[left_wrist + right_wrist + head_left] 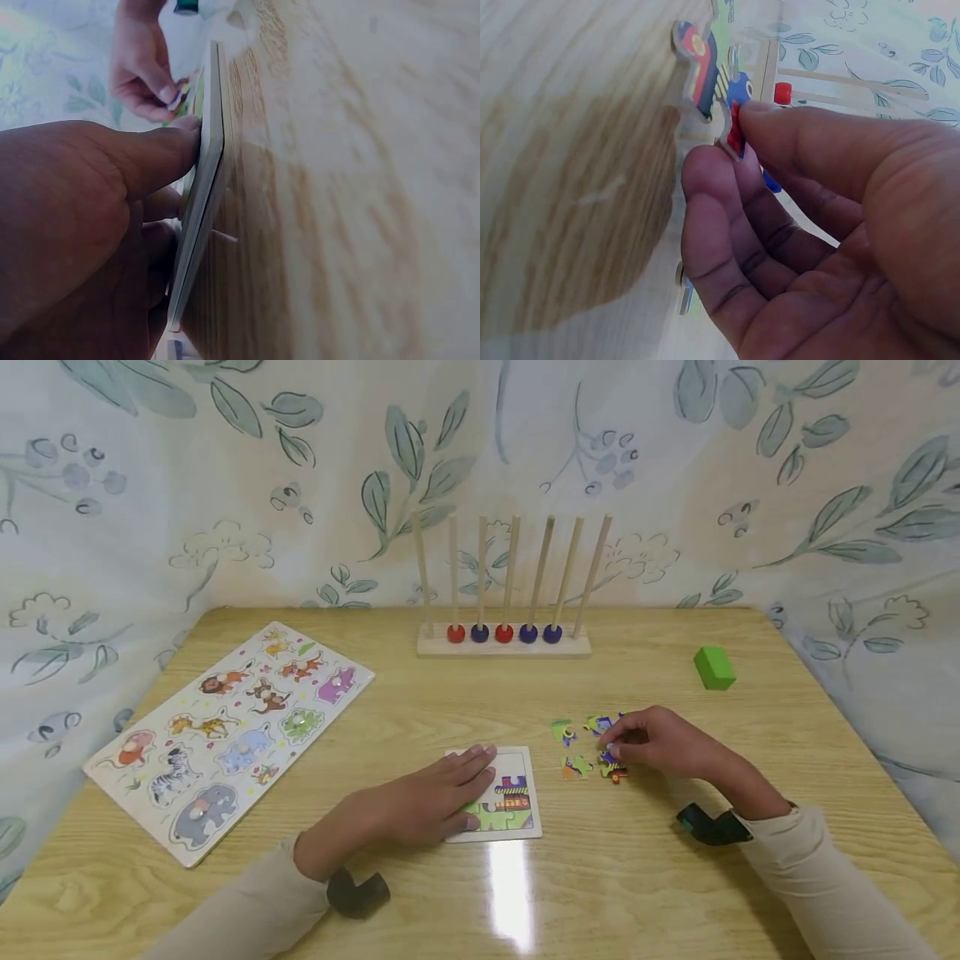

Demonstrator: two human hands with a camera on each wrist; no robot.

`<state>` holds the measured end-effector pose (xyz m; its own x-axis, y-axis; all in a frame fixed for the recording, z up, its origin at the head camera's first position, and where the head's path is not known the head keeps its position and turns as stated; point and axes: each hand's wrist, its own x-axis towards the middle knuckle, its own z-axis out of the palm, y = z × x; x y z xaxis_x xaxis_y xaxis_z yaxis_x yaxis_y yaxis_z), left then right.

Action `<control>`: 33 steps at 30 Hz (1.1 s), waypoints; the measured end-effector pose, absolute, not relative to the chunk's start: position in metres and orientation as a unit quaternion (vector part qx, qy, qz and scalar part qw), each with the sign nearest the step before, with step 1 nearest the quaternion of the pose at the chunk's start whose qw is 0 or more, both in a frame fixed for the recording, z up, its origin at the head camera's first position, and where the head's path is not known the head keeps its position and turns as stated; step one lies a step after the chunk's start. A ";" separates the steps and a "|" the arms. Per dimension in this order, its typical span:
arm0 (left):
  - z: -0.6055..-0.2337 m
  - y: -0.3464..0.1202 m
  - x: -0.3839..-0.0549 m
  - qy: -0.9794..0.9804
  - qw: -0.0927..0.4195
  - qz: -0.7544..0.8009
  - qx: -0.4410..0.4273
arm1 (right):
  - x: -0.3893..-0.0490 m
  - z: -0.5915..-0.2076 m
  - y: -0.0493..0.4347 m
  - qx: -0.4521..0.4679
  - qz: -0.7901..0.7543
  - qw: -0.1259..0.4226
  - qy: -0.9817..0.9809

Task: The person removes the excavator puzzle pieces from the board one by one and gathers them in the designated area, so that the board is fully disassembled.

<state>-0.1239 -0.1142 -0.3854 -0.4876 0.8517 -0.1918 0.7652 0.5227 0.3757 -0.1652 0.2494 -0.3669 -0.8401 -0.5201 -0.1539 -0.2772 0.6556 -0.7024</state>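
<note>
In head view, your left hand lies straight-fingered on the puzzle board; your right hand is nearer the tabletop's right edge. Left wrist view: the thumb touches this board. Right wrist view: you pinch one puzzle piece.

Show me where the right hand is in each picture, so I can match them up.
Head: right hand right of centre, lower half.
Left wrist: right hand near the top left, beyond the left hand.
Right wrist: right hand large at lower right, pinching a puzzle piece.
Shared landmark: the leaf-patterned backdrop.
</note>
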 end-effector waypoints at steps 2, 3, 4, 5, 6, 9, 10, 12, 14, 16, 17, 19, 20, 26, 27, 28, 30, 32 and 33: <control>-0.386 -0.114 -0.124 0.854 0.180 0.122 0.472 | -0.166 -0.366 0.249 -0.223 -0.345 0.174 0.895; -0.386 -0.114 -0.124 0.854 0.181 0.122 0.472 | -0.166 -0.366 0.249 -0.223 -0.341 0.174 0.897; -0.386 -0.114 -0.124 0.855 0.179 0.121 0.472 | -0.166 -0.366 0.249 -0.223 -0.337 0.172 0.899; -0.387 -0.114 -0.124 0.855 0.178 0.120 0.473 | -0.166 -0.366 0.248 -0.222 -0.334 0.171 0.900; -0.387 -0.114 -0.124 0.854 0.177 0.120 0.474 | -0.167 -0.366 0.248 -0.222 -0.332 0.170 0.901; -0.387 -0.114 -0.124 0.853 0.171 0.122 0.478 | -0.168 -0.366 0.249 -0.224 -0.325 0.167 0.904; -0.387 -0.114 -0.124 0.853 0.170 0.122 0.479 | -0.168 -0.366 0.249 -0.225 -0.323 0.166 0.904; -0.387 -0.114 -0.124 0.853 0.170 0.124 0.478 | -0.168 -0.366 0.249 -0.226 -0.323 0.166 0.904; -0.387 -0.115 -0.124 0.854 0.171 0.126 0.475 | -0.168 -0.366 0.249 -0.228 -0.324 0.166 0.903; -0.386 -0.115 -0.123 0.854 0.173 0.129 0.473 | -0.168 -0.366 0.249 -0.229 -0.323 0.162 0.904; -0.386 -0.115 -0.123 0.855 0.175 0.131 0.471 | -0.168 -0.365 0.248 -0.230 -0.324 0.162 0.903; -0.386 -0.115 -0.122 0.855 0.178 0.133 0.469 | -0.167 -0.364 0.246 -0.228 -0.325 0.161 0.904; -0.385 -0.115 -0.122 0.855 0.180 0.134 0.467 | -0.166 -0.363 0.245 -0.229 -0.325 0.160 0.904; -0.386 -0.115 -0.122 0.857 0.180 0.131 0.465 | -0.164 -0.358 0.232 -0.228 -0.339 0.168 0.897; -0.386 -0.115 -0.123 0.857 0.179 0.130 0.466 | -0.164 -0.358 0.229 -0.227 -0.343 0.170 0.895; -0.386 -0.115 -0.123 0.857 0.179 0.130 0.466 | -0.163 -0.358 0.226 -0.229 -0.347 0.173 0.893; -0.387 -0.115 -0.123 0.857 0.178 0.129 0.466 | -0.162 -0.358 0.221 -0.236 -0.350 0.174 0.889; -0.388 -0.116 -0.123 0.856 0.177 0.129 0.468 | -0.161 -0.359 0.217 -0.244 -0.358 0.178 0.884; -0.388 -0.116 -0.123 0.856 0.177 0.129 0.469 | -0.161 -0.359 0.214 -0.250 -0.361 0.179 0.880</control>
<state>-0.1231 -0.1156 -0.3876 -0.4980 0.8478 -0.1824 0.7564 0.5275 0.3867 -0.1609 0.2139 -0.3588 -0.8111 -0.5691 -0.1350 -0.3102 0.6143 -0.7256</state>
